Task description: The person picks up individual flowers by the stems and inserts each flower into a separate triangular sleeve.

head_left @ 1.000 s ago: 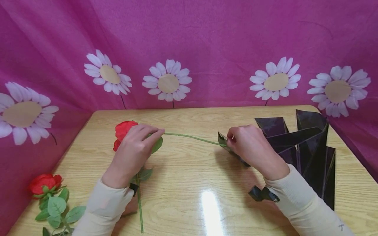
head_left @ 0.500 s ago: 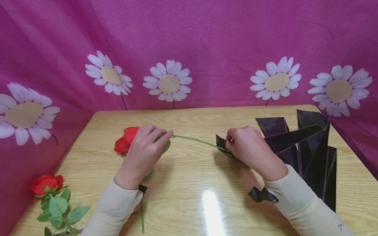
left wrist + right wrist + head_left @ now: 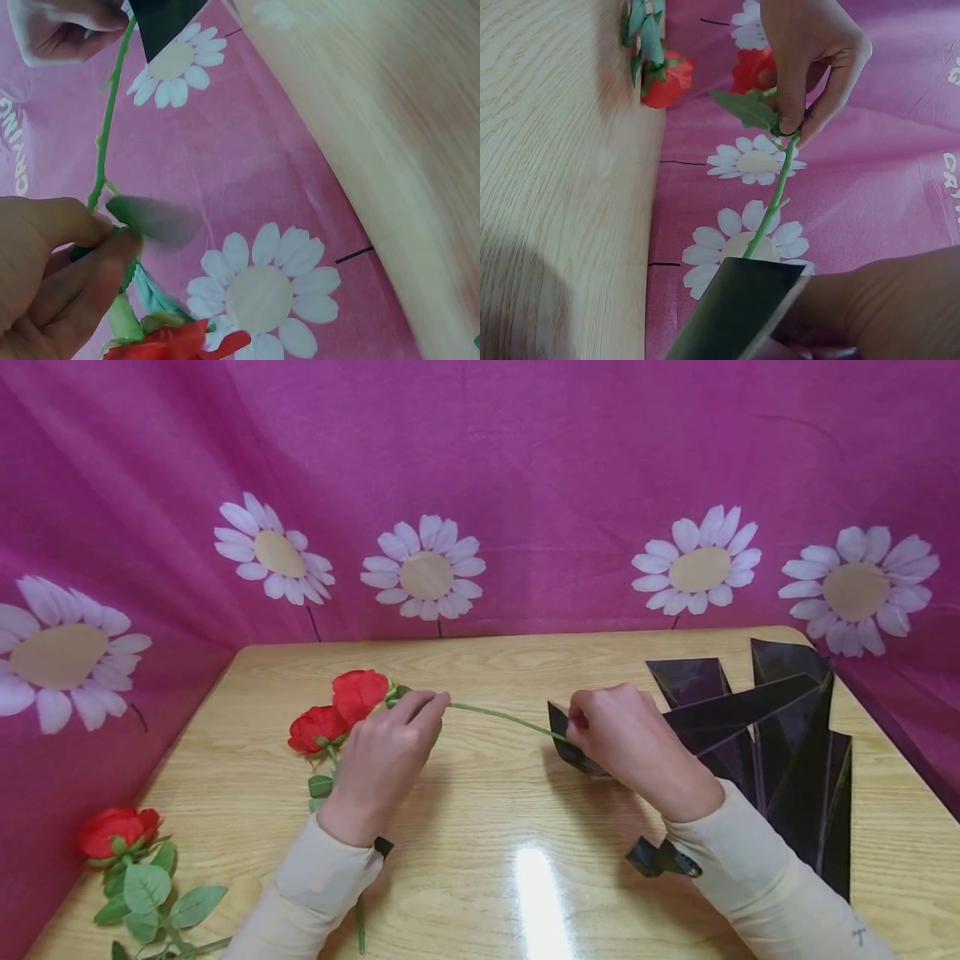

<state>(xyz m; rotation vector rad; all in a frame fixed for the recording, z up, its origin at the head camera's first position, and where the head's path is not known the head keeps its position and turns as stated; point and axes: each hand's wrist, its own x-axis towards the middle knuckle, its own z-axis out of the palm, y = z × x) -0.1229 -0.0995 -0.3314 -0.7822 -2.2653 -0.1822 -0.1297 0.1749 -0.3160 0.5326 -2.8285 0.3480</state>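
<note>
Red cloth-like petals make up the head of the rose [image 3: 360, 696], which is a little left of the middle of the head view, up off the tabletop [image 3: 472, 827]. The left hand [image 3: 382, 764] is the near one to the bloom: finger and thumb pinch the green stem [image 3: 497, 712] just under it, by a leaf [image 3: 744, 109]. From there the stem runs sideways to the right, bending gently and dipping a bit (like a very thin slide). Its low end reaches the right hand [image 3: 626, 743], near the right of the middle. So the long way of the rose goes across, from hand to hand, with the flower pointing left and the tail pointing right.

The right hand is curled on a small black sheet [image 3: 735, 304]. In the right wrist view the stem goes down to the top edge of that sheet, and I cannot tell if those fingers squeeze the stem too.

A second rose [image 3: 317, 729] lies just left of the left hand, its stem going down the picture, and a third rose [image 3: 118, 832] is at the lower left. More black sheets [image 3: 798, 768] lie at the right side.
</note>
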